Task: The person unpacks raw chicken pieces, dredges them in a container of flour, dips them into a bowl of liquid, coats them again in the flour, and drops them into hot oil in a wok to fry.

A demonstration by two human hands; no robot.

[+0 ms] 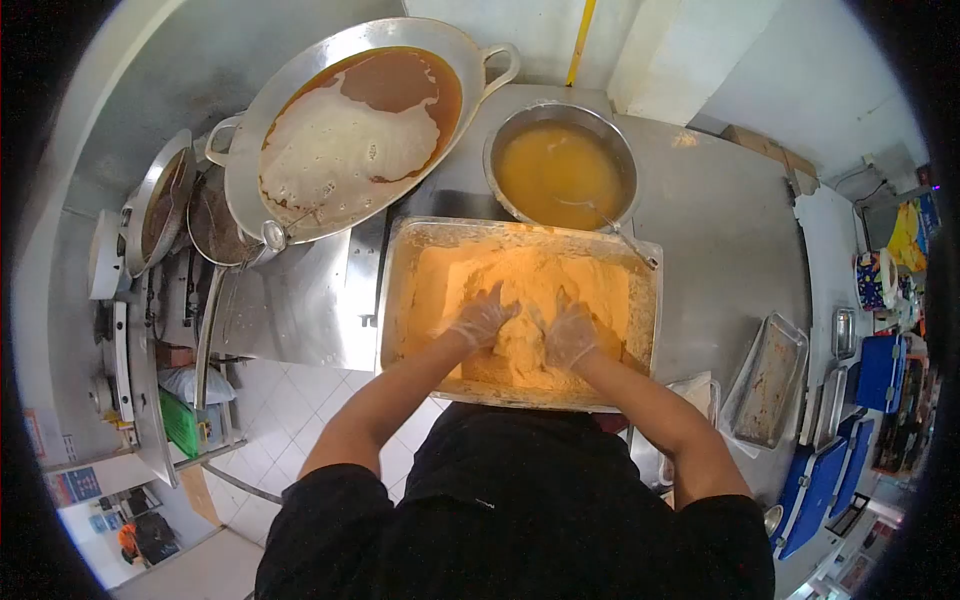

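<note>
Both hands rest in a deep metal tray (390,300) of orange, flour-like powder (540,265). My left hand (484,318), in a clear plastic glove, lies on the powder left of centre with its fingers spread. Opposite it, my right hand (570,336), gloved the same way, has its fingers stretched forward and apart, with the tips dusted in powder. Between the two hands is a lumpy, powder-coated mound (520,345); whether anything lies under the coating I cannot tell. Neither hand visibly grips a thing.
Behind the tray stands a metal bowl (630,180) of yellowish liquid with a wire-handled utensil (625,240) in it. A large two-handled wok (240,175) of foamy brown oil is at back left, beside a long-handled strainer (210,330). Smaller trays (770,385) lie right.
</note>
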